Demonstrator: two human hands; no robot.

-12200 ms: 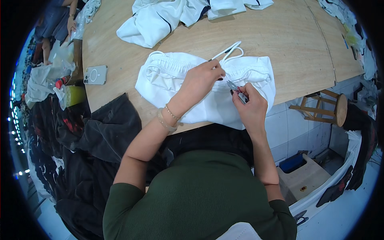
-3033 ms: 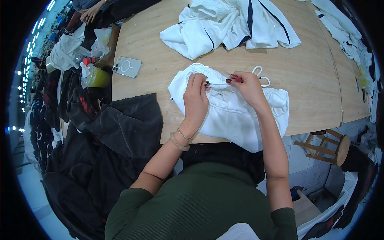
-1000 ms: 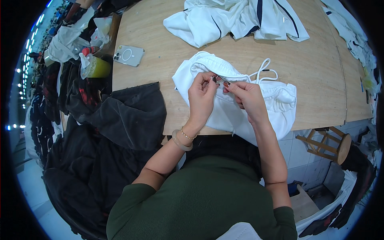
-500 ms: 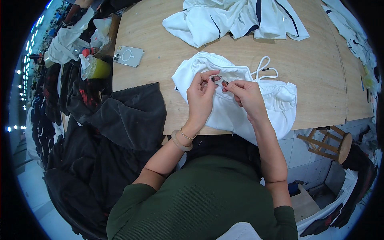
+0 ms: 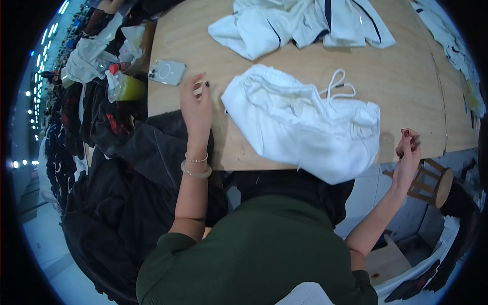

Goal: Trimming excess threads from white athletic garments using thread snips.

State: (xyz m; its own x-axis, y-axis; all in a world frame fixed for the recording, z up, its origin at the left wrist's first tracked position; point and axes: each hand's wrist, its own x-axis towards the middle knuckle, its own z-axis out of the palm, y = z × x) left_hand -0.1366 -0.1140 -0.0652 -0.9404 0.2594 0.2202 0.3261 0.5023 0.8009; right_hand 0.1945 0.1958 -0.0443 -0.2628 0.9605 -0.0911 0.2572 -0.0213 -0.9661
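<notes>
Phone (image 5: 166,72): lying on worktop (image 5: 284,56) at 10 o'clock.
Left hand (image 5: 196,104): hovering open, fingers spread, holding nothing.
White garment (image 5: 300,122): lying bunched at centre, drawstring (image 5: 339,87) trailing toward 1 o'clock.
Right hand (image 5: 408,151): hanging off worktop edge at 3 o'clock, fingers curled; contents unclear.

Pale plywood work surface (image 5: 406,96), wide, with a bent front edge. Small round-topped wooden stool (image 5: 432,184) right of the surface, below its front edge. Pale smooth floor (image 5: 46,244) left of the surface. Row of small ceiling lights (image 5: 38,71) far left of it.
</notes>
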